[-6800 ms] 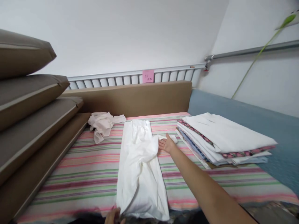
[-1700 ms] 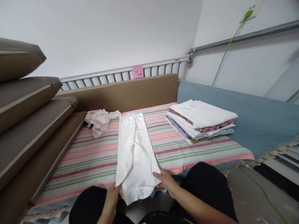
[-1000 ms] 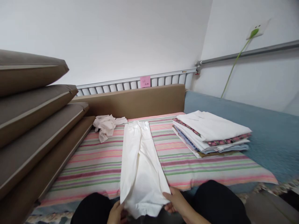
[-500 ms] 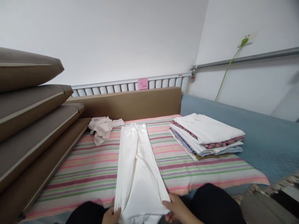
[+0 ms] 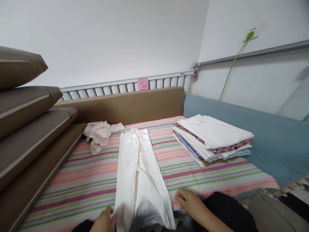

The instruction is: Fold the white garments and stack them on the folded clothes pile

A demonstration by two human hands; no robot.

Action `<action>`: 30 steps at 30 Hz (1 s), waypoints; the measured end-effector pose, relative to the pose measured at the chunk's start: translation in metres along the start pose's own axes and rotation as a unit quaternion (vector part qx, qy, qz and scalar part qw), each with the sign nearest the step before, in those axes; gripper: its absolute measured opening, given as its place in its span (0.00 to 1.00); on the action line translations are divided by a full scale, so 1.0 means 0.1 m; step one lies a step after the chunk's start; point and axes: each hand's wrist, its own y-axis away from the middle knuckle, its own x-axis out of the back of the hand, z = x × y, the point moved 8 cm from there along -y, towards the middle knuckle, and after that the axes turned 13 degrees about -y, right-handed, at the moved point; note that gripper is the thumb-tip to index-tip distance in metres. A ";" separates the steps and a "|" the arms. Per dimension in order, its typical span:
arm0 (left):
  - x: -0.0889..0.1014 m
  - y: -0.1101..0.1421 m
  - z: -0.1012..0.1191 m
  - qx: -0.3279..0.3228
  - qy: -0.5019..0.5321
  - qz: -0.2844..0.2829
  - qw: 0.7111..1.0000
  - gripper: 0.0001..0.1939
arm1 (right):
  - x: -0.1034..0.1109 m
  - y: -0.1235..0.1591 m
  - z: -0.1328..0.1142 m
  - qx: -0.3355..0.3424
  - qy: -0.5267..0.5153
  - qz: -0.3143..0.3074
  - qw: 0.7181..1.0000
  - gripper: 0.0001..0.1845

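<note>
White trousers lie lengthwise on the striped cloth, waistband away from me and legs toward me, with creases down the middle. My left hand is beside the hem of the left leg, thumb and fingers apart, somewhat blurred. Right of the other leg, my right hand hovers clear of the fabric with its fingers curled in and nothing seen in them. The hems hang near the cloth's front edge, between my knees.
A folded clothes stack sits at right on the striped cloth. A crumpled white garment lies at back left. Thick brown cushions are piled along the left. A brown backrest and blue side cushion border the seat.
Both hands have let go of the trouser hems and moved outward and slightly up. The hems have dropped and spread apart. The view has shifted a little.
</note>
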 end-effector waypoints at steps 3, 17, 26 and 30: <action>0.21 -0.17 0.56 -0.101 0.019 0.108 0.989 0.16 | 0.09 -0.14 -0.55 0.125 0.033 0.027 0.991 0.08; -0.30 -1.31 1.33 -0.154 -0.008 0.042 0.987 0.12 | -1.02 -0.89 -1.19 0.159 0.192 -0.033 0.968 0.33; -0.68 -1.52 0.88 0.080 0.389 -0.208 0.894 0.06 | -0.65 -1.31 -1.00 0.050 0.005 -0.010 0.999 0.26; -0.65 -1.50 0.90 0.037 0.376 -0.184 0.908 0.07 | -0.53 -1.57 -1.16 -0.003 -0.052 -0.001 0.999 0.22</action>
